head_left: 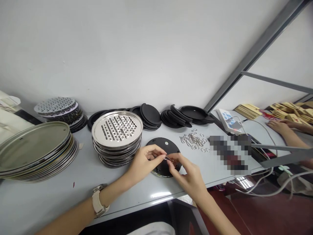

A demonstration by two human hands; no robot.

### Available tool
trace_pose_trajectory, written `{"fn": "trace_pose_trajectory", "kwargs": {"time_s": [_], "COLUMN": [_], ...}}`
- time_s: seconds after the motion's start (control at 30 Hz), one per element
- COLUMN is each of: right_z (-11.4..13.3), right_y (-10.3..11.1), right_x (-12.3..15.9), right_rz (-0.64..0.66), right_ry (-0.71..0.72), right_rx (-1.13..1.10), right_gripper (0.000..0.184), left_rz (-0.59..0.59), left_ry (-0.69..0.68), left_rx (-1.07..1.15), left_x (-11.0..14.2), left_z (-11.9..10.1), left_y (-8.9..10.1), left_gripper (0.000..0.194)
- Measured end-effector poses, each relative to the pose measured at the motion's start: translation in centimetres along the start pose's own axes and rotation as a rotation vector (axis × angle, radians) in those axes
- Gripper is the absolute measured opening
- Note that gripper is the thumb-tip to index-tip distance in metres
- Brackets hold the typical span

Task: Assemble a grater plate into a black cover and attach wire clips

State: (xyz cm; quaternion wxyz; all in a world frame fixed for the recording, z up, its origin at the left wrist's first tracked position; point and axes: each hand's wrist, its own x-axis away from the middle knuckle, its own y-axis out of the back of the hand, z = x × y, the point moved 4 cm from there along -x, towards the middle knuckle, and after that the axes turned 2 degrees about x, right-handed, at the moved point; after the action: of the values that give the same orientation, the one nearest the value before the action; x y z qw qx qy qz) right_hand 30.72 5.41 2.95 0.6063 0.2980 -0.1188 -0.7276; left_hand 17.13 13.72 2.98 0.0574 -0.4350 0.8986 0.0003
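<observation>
My left hand pinches one end of a small, thin metal wire ring. Thumb and fingertips of my right hand are closed on its other end; its exact shape is partly hidden by the fingers. Below both hands lies a round black disc with a small pale mark near its far edge. To the right of it is a loose pile of small metal rings and loops. Close to my left hand stands a stack of round metal graters, with a raised-tooth grater plate on top.
Large round metal plates are stacked at left, with more grater plates behind. Black round lids line the wall. A white power strip, cables and a metal frame are at right, where another person's hands rest near wooden pieces.
</observation>
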Motion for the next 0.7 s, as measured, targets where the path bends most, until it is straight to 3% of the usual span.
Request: {"fn": "trace_pose_trajectory", "kwargs": {"time_s": [0.07,0.2,0.7], "right_z": [0.1,0.4,-0.5], "right_y": [0.0,-0.1,-0.4], "right_x": [0.3,0.4,0.6], "right_rz": [-0.055,-0.103,-0.143], "right_ry": [0.12,0.253,0.255], "right_rx": [0.157,0.225,0.186], "right_gripper": [0.013,0.023,0.011], "left_rz": [0.002,-0.001,0.007], "left_ry": [0.052,0.134,0.173], "left_rx": [0.059,0.128,0.188], "left_x": [0.0,0.2,0.6], "left_z": [0.3,0.4,1.6], "left_y": [-0.1,-0.2,-0.6], "left_gripper": [0.011,0.015,0.022]}}
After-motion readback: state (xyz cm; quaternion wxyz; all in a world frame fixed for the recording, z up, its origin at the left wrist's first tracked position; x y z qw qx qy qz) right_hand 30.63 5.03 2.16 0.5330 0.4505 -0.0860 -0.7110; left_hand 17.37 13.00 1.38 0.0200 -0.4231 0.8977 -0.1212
